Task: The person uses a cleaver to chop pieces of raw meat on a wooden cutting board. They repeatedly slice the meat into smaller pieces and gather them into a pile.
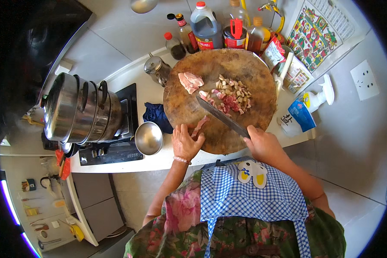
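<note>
A round wooden chopping board (187, 109) lies before me on the counter. My right hand (264, 143) grips the handle of a kitchen knife (224, 117), its blade slanting up and left across the board. Beside the board's lower left edge, my left hand (186, 143) has its fingers around the lower end of a strip of raw meat (200, 125). Diced pale pieces (237, 88) and chopped red meat (229, 102) form a pile beyond the blade. At the upper left of the board sits a larger slice of raw meat (190, 82).
Left of the board are a metal bowl (149, 138), a dark blue cloth (156, 113) and a stacked steel steamer pot (80, 109) on the gas hob (109, 154). Behind stand sauce bottles (206, 27) and a metal oil pot (156, 67). A spray bottle (321, 93) is at right.
</note>
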A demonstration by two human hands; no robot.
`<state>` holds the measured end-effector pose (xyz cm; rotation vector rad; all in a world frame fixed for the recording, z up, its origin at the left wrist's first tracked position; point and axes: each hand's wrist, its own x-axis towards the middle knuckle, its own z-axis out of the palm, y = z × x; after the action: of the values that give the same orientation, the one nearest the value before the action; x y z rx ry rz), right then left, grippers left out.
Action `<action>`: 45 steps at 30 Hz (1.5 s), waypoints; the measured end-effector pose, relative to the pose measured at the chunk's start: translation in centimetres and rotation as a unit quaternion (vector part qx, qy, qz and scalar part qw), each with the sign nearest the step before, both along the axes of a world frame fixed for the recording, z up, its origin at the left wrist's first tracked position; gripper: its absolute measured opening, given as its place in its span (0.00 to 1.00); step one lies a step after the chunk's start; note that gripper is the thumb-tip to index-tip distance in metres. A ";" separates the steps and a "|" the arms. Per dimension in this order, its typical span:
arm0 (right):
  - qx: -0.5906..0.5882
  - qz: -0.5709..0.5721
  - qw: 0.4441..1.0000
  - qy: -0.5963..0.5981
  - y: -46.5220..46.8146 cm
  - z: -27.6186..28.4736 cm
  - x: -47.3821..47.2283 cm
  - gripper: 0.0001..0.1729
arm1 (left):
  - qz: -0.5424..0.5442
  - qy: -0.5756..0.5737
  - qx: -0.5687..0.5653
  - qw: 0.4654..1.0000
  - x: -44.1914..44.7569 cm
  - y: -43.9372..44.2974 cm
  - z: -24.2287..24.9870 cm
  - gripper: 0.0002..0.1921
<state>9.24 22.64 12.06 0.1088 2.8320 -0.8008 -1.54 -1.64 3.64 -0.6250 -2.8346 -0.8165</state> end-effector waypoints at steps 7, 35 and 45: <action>0.040 -0.047 0.997 -0.048 -1.9 0.0 0.4 0.13 | -0.035 -0.007 -0.025 0.999 -3.1 3.4 -1.5 0.15; 0.097 -0.025 0.995 -0.014 -2.7 1.2 2.4 0.11 | -0.160 0.043 0.152 0.974 -2.0 1.4 -2.8 0.08; 0.113 0.017 0.992 -0.048 -2.5 1.4 1.1 0.13 | -0.155 0.038 0.120 0.980 -2.1 1.3 -3.4 0.09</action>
<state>10.37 20.18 13.47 0.1270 2.8136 -0.4526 -3.64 -0.36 0.22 -1.0486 -2.5483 -1.1334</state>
